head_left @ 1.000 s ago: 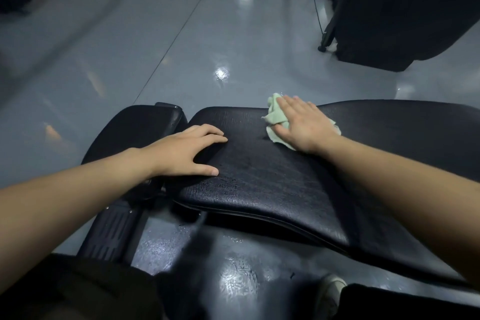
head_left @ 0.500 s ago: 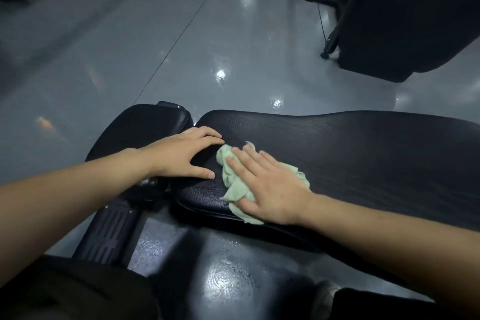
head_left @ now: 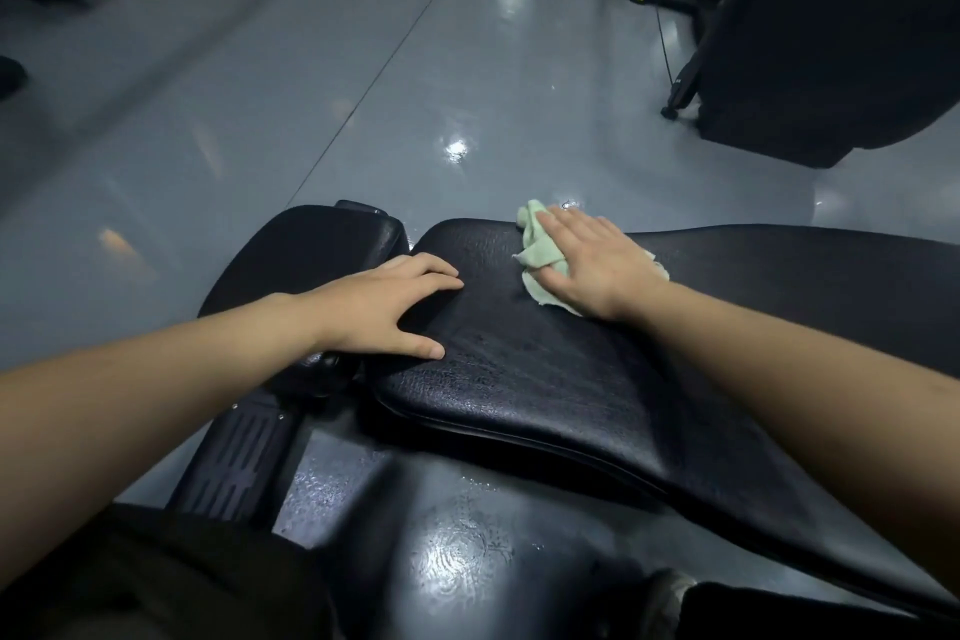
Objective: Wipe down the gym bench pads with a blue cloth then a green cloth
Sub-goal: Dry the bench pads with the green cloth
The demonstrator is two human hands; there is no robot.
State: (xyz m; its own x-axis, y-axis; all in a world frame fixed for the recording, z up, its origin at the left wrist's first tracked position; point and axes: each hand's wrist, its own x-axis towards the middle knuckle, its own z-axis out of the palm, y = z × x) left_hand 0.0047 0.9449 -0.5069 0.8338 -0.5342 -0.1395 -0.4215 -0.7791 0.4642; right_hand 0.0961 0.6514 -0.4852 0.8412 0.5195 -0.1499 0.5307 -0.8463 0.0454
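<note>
The small pad [head_left: 306,255] sits at far left, its right edge just beside the long pad [head_left: 571,379], with a narrow gap between them. The left hand [head_left: 384,309] rests flat across that gap, fingers spread and straight on the long pad's left end, holding nothing; it appears to steady the bench.

Further right, the right hand [head_left: 592,265] presses the green cloth [head_left: 537,252] down with straight fingers, palm flat. The cloth is bunched, lying on the long pad at its far edge, with one fold reaching to or just over that edge.

Judgement on progress: no blue cloth is in view and the green one is in use, so the task looks to be in its second pass. The near half of the long pad and its stretch to the right show no cloth on them; whether the small pad is done cannot be told.

Room: the far edge leaves no margin beyond the cloth. The pad runs open to the right. The floor [head_left: 363,94] beyond is bare; a dark machine [head_left: 831,42] stands well apart at upper right.
</note>
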